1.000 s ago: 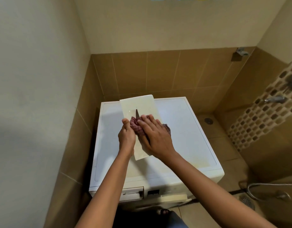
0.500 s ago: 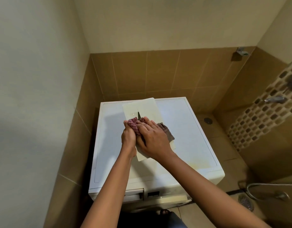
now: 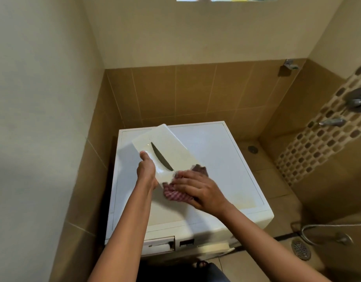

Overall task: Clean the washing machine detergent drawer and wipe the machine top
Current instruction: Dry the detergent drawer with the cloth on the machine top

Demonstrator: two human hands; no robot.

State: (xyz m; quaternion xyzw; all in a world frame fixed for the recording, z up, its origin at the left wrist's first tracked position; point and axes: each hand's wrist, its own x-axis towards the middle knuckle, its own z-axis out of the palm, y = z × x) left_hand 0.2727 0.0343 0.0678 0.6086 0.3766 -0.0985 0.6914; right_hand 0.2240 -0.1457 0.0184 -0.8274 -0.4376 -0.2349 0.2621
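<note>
Since the earlier frame the right hand (image 3: 200,190) and its checked cloth (image 3: 173,193) have slid from the middle of the detergent drawer (image 3: 167,147) to its near end. The right fingers curl over the cloth. The left hand (image 3: 147,173) grips the drawer's left edge, holding it tilted above the washing machine top (image 3: 220,155).
</note>
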